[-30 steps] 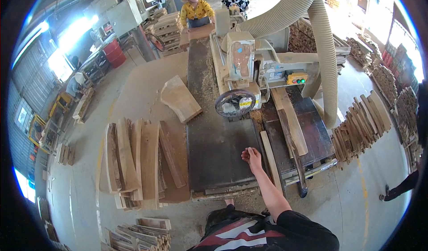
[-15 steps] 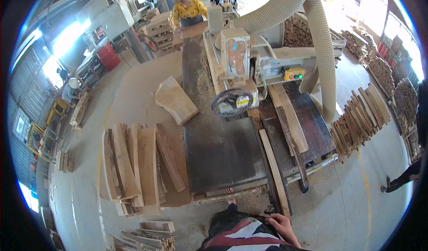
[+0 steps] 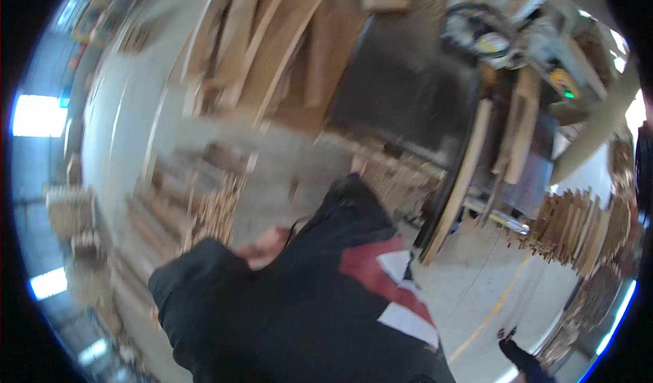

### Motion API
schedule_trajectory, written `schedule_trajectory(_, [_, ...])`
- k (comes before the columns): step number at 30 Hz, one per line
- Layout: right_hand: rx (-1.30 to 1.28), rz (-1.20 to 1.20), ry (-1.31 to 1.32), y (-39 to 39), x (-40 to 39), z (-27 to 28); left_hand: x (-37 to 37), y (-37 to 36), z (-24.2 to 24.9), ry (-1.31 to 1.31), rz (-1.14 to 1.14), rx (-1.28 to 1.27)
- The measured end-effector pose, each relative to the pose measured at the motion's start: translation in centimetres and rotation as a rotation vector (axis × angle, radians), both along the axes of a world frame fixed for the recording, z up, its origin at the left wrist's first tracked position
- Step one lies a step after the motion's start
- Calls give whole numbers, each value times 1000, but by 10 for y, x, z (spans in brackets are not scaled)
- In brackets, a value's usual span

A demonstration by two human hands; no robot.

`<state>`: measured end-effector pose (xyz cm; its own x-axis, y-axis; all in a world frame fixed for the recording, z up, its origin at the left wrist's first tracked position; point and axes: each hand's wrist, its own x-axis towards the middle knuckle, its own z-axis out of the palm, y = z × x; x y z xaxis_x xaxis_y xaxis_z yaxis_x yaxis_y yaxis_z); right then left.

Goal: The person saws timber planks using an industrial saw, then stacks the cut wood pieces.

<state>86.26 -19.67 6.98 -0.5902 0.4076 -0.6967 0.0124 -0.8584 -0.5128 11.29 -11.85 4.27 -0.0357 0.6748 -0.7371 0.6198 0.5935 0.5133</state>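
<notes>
My left hand (image 3: 265,247) is bent in front of my body at the end of a dark sleeve. Motion blur smears its fingers, so I cannot make out whether it holds anything. It is nearest to the front of my dark clothing and a stack of rough wooden boards (image 3: 183,192) on the floor. My right hand does not show. Ahead of me, a long wooden strip (image 3: 466,165) lies along the dark guide of a woodworking machine, beside its black table (image 3: 408,77).
More boards (image 3: 252,43) rest left of the machine table. A handwheel (image 3: 479,36) and a ribbed hose (image 3: 598,135) belong to the machine. Stacked wood pieces (image 3: 571,226) stand at the right. Another person's leg (image 3: 524,356) shows at the lower right.
The view has swung down and left, so the machine now sits at upper right. My right hand has gone out of sight, and my left hand has appeared by my body.
</notes>
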Motion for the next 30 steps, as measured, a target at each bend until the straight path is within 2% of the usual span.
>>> schedule_trajectory(2, [-131,76,20,-7,11,28,-14,-20,-16,-136,-451,668])
schedule_trajectory(3, [-175,90,23,-10,13,40,-3,-31,-14,-147,-427,635])
schedule_trajectory(5, [-226,82,23,-21,7,51,11,-30,-15,-193,-167,602])
schedule_trajectory(9, [-316,109,-24,-4,6,95,45,-46,-7,-265,37,592])
schedule_trajectory(11, [-376,160,-31,19,8,108,58,-61,-9,67,215,453])
schedule_trajectory(15, [-483,249,-38,65,-2,123,79,-75,-29,-27,370,315])
schedule_trajectory(17, [-514,285,-35,85,-7,118,88,-79,-42,-214,280,293])
schedule_trajectory(20, [-542,318,-16,110,-34,103,101,-77,-64,-355,266,353])
schedule_trajectory(22, [-557,339,-6,127,-57,94,95,-65,-54,-350,292,336])
schedule_trajectory(25, [-589,367,-6,148,-84,89,89,-60,-53,-304,186,337])
schedule_trajectory(28, [-611,368,22,154,-121,73,91,-68,-76,-286,124,370])
schedule_trajectory(30, [-621,344,59,144,-153,59,91,-65,-74,-296,107,392])
